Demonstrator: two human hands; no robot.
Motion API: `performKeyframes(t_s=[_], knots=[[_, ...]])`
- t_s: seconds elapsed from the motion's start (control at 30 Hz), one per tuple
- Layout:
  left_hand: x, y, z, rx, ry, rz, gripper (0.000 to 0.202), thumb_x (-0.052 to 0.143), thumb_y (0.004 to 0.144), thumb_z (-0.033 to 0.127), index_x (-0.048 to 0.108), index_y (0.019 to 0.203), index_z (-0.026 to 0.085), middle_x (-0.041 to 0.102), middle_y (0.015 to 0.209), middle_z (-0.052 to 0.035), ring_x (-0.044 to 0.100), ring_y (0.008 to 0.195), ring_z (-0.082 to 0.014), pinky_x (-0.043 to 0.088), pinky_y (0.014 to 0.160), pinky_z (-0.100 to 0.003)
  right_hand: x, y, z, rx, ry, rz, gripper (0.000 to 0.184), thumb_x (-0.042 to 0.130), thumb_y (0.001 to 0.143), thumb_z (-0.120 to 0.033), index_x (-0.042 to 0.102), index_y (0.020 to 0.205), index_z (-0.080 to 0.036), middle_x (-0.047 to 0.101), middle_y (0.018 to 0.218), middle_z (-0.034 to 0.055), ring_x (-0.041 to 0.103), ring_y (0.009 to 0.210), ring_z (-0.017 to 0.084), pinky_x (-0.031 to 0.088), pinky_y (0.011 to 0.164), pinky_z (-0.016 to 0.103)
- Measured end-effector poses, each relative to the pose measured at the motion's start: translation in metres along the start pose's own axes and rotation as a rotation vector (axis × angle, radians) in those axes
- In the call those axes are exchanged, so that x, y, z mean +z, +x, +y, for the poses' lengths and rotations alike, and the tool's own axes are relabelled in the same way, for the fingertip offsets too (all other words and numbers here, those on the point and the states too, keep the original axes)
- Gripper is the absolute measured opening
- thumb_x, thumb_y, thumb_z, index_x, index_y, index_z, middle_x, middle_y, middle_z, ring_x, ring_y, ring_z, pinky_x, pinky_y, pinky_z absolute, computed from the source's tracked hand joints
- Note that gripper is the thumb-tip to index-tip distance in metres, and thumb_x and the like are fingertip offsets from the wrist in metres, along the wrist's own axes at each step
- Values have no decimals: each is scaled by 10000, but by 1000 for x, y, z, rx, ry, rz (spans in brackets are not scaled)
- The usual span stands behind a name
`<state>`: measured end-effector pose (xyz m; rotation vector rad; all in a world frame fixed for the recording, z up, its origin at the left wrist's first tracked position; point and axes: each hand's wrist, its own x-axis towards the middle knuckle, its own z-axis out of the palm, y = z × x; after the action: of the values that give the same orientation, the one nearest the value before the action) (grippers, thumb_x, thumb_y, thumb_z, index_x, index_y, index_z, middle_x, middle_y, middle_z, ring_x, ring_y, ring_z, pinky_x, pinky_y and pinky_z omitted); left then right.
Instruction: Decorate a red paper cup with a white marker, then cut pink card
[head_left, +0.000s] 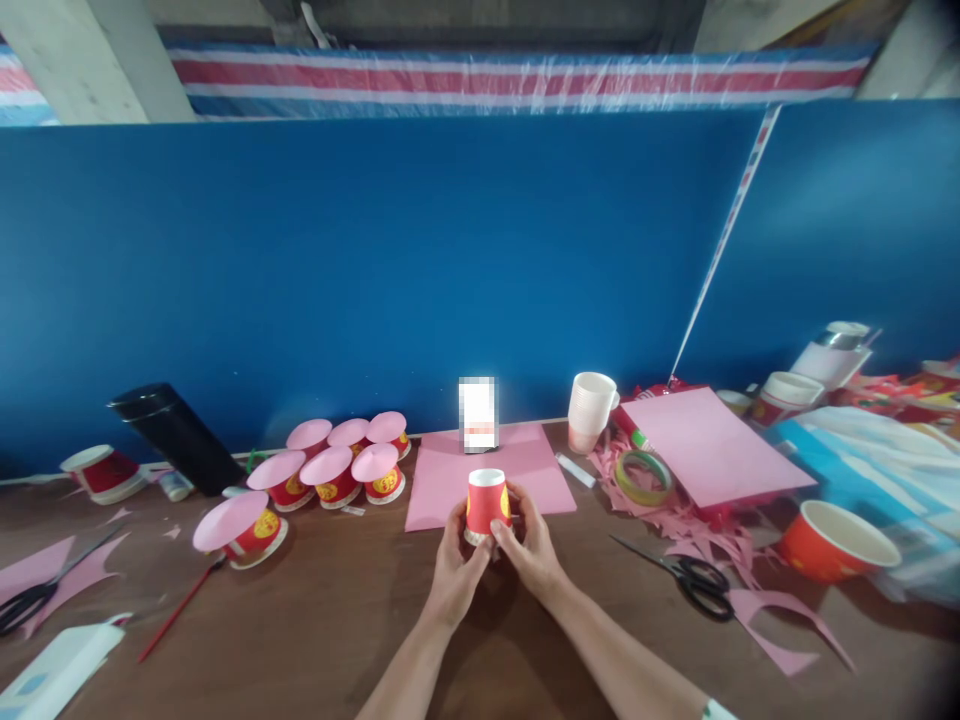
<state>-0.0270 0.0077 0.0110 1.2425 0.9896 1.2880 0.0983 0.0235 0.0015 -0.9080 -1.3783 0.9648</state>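
Observation:
Both hands hold a red paper cup (486, 508) with a yellow emblem, its narrow white base upward and its wider rim below. My left hand (460, 550) grips its left side, and my right hand (532, 545) wraps the right side with the thumb on the front. A pink sheet (435, 490) lies just behind the cup. To the left stand several upturned red cups (324, 492) topped with pink paper discs (328, 463). One more disc-topped cup (259, 535) sits nearer to me.
A black bottle (176, 435), a red brush (180, 610) and scissors (30, 600) are at left. At right are stacked white cups (591, 405), a tape roll (643, 478), scissors (701, 583), pink scraps (780, 630) and an orange-red tub (829, 545). A blue partition (450, 250) stands behind.

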Motion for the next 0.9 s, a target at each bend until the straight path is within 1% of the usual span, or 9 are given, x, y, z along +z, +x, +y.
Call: performKeyframes(t_s=[0.1,0.27,0.4,0.6,0.73,0.9], knots=[[0,0,0,1,12,6,524,584,750,332,386,1216,195,593,1073,-77,586,946,-216,451,848,-346,0,0,0,0,0,-7,521,548,811,-268,338,1286,-224,572,1124,82,586,952,207,516,737,300],[-1,0,0,11,15,8,520,578,755,331,387,1217,190,577,1112,-82,568,990,-217,430,881,-345,0,0,-1,-3,8,-16,539,542,813,-266,313,1299,-224,566,1128,86,604,884,189,517,710,298],[0,0,0,12,25,26,542,592,742,338,385,1220,187,561,1142,-88,554,1021,-226,428,888,-348,0,0,0,-27,7,1,538,553,805,-263,327,1291,-221,579,1111,85,600,901,197,516,727,309],[0,0,0,-8,3,6,529,589,744,348,387,1208,196,587,1095,-81,581,972,-226,435,874,-356,-1,0,2,9,2,-14,528,549,808,-278,335,1287,-232,570,1129,79,603,897,196,519,709,294],[-1,0,-1,0,19,9,502,585,750,333,396,1195,197,594,1058,-67,586,936,-213,440,857,-347,0,-1,2,0,6,-10,521,545,813,-272,335,1288,-232,569,1126,78,607,878,189,514,693,286],[-1,0,-1,15,32,8,498,584,752,324,399,1196,194,585,1082,-72,565,985,-221,430,871,-343,-1,-1,1,-4,2,-17,515,543,816,-272,339,1286,-225,565,1133,82,594,922,196,510,721,291]])
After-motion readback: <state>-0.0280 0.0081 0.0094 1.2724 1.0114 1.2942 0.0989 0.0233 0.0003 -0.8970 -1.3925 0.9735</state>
